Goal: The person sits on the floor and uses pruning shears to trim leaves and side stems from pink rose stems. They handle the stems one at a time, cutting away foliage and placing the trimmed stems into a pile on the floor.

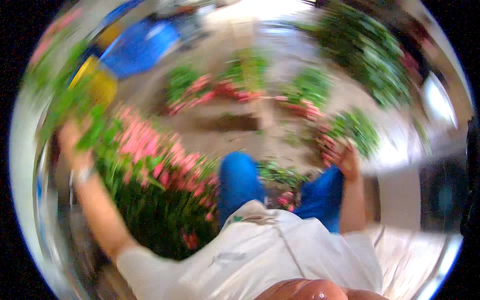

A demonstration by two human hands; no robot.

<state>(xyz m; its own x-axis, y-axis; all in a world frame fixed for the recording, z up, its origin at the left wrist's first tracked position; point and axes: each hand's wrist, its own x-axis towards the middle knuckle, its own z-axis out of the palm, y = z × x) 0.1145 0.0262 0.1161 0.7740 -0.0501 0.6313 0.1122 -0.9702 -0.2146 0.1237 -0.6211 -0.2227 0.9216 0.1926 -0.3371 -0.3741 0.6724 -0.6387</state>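
My left hand (74, 137) is stretched out to the far left, blurred by motion. It appears closed around leafy green flower stems (65, 90), which rise past it toward a smear of pink at the upper left rim. Below and beside that arm lies a big heap of pink flowers (145, 142) with long green stems. Over my right knee, my right hand (347, 162) hangs with its fingers loosely apart, seemingly holding nothing. Just beyond it, a bunch of pink flowers (327, 145) with leafy green ends lies on the floor.
Several more pink-flowered bunches (200, 90) form an arc on the brown floor (190, 132). A blue tub (140, 47) and a yellow container (95, 82) stand far left. Green foliage (367, 55) is piled far right. Loose leaves (280, 172) lie between my knees.
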